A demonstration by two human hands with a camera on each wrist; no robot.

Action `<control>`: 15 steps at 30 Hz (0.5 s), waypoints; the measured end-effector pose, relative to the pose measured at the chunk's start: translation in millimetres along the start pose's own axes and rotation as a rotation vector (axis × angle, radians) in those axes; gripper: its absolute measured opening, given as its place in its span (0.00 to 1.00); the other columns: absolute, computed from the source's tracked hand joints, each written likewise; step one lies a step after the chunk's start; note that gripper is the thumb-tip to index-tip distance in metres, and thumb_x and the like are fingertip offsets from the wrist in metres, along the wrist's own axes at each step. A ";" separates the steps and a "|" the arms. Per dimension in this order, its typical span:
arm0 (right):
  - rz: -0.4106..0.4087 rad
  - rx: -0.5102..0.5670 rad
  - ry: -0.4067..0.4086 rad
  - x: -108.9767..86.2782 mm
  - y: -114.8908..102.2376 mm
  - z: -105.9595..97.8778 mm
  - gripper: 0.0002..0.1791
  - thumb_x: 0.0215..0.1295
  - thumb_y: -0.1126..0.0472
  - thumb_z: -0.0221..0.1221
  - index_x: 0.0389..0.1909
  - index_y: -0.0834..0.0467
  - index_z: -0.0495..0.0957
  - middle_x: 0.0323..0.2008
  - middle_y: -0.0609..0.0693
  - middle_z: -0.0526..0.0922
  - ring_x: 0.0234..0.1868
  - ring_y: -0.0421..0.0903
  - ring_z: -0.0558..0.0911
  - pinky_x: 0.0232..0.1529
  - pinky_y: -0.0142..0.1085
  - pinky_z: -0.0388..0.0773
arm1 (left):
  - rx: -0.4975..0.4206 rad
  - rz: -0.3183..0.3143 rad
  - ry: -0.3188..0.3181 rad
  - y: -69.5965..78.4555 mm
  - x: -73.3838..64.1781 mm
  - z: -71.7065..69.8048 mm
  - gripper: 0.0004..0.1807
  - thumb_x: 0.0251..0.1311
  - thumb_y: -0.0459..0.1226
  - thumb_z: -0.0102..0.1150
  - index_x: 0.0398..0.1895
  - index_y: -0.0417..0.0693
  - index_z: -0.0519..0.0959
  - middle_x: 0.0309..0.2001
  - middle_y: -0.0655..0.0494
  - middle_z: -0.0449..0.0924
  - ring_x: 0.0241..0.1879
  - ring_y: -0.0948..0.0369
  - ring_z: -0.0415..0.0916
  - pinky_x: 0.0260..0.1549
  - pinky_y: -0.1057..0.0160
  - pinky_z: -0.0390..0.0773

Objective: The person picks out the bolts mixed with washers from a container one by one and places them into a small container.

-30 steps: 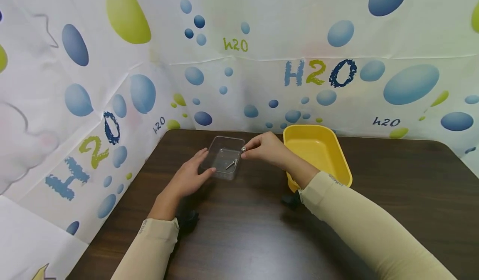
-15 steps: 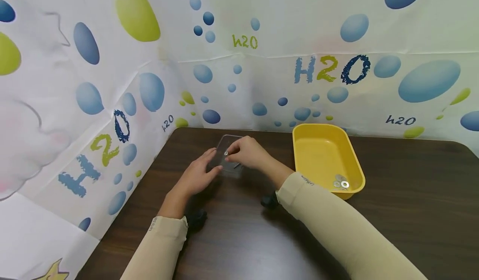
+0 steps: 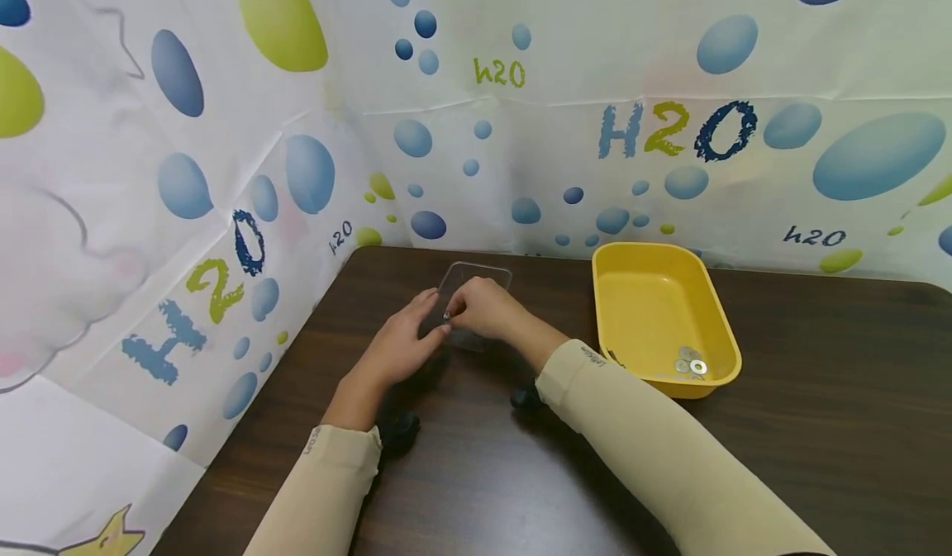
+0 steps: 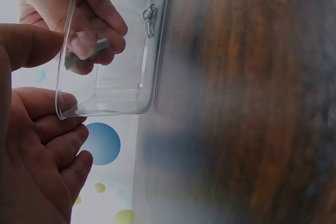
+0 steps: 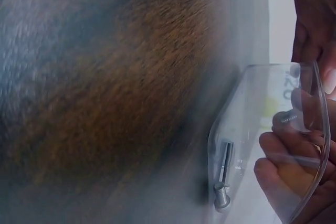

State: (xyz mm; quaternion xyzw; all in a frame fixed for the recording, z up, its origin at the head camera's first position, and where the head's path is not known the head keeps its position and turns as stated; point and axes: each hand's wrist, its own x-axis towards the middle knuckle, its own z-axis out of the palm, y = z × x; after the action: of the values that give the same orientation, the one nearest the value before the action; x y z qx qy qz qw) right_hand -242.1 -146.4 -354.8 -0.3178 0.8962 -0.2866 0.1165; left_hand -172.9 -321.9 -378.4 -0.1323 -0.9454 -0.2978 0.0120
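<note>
A clear plastic box [image 3: 487, 268] stands on the dark wooden table near its back left. My left hand [image 3: 394, 345] is at the box's near left corner, its thumb and relaxed fingers touching the rim on either side. Over the box, my right hand [image 3: 487, 312] pinches a small metal bolt [image 5: 289, 118] between thumb and fingertips; the threads show through the plastic in the right wrist view. Loose bolts [image 4: 150, 20] lie on the bottom of the box. In the head view the right hand covers much of the box's inside.
To the right of the box stands a yellow tray [image 3: 647, 250], with several metal washers [image 3: 697, 367] in its near right corner. A printed white sheet [image 3: 535, 151] rises behind the table [image 3: 476, 465] and along its left side.
My right hand has moved left from the box's right rim to over the box, carrying the bolt toward the left hand. The left hand stays at the box. The head view has shifted.
</note>
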 end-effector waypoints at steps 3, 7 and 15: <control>0.002 -0.038 -0.035 1.2 -1.3 -0.5 0.06 0.64 0.61 0.64 0.37 0.56 0.88 0.36 0.47 0.88 0.34 0.41 0.82 0.36 0.32 0.81 | 0.003 0.000 0.001 0.1 -0.3 -0.1 0.37 0.70 0.50 0.49 0.74 0.37 0.58 0.77 0.45 0.54 0.76 0.49 0.51 0.71 0.43 0.57; 0.012 -0.077 -0.075 2.7 -3.3 -1.3 0.06 0.64 0.61 0.64 0.37 0.56 0.88 0.36 0.47 0.88 0.32 0.41 0.82 0.35 0.32 0.81 | 0.008 -0.002 0.001 -0.7 -0.7 0.4 0.37 0.71 0.50 0.49 0.74 0.37 0.58 0.77 0.45 0.54 0.76 0.49 0.52 0.71 0.44 0.57; 0.037 -0.123 -0.144 5.4 -5.6 -3.7 0.05 0.64 0.61 0.64 0.36 0.56 0.88 0.33 0.47 0.88 0.33 0.41 0.82 0.38 0.33 0.81 | 0.006 -0.012 0.001 2.1 0.5 0.1 0.37 0.70 0.50 0.49 0.74 0.37 0.59 0.77 0.48 0.54 0.76 0.49 0.52 0.71 0.44 0.57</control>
State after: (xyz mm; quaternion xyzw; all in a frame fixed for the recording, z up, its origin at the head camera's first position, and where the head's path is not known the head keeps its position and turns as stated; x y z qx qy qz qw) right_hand -245.0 -151.7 -348.7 -0.3275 0.9072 -0.2054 0.1661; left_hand -172.9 -320.0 -377.2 -0.1263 -0.9471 -0.2950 0.0112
